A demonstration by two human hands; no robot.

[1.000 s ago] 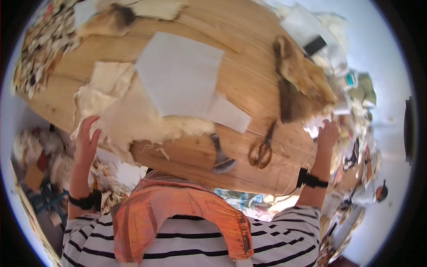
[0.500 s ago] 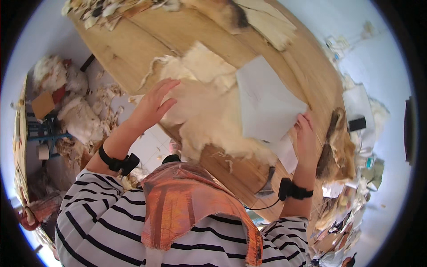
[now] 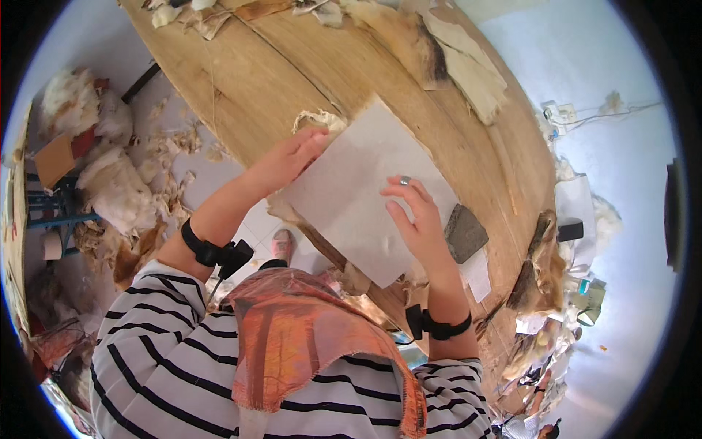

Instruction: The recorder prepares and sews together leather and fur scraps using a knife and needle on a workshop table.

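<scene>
A white sheet of paper [image 3: 358, 190] lies over a cream fur pelt [image 3: 322, 121], whose ragged edges show past the sheet at its far-left corner and near side. On the sheet's left edge rests my left hand [image 3: 292, 157], fingers stretched out and close together. Over the right part of the sheet is my right hand [image 3: 417, 218], thumb and fingers apart and nothing between them; a ring is on one finger. I cannot tell whether it touches the paper. Just right of that hand sits a dark grey block [image 3: 466, 233], stone-like, beside a smaller white paper [image 3: 477, 276].
All this is on a wooden table [image 3: 256, 88]. Fur pieces [image 3: 398, 36] and a pale hide strip [image 3: 464, 66] lie at its far side. A brown pelt [image 3: 537, 263] and a black phone-like object [image 3: 570, 230] are to the right. White fluffy bundles [image 3: 117, 190] fill the left floor.
The paper has moved left and now lies flat over the pelt. My right hand has let go of its right edge and moved left. The grey block has come into view.
</scene>
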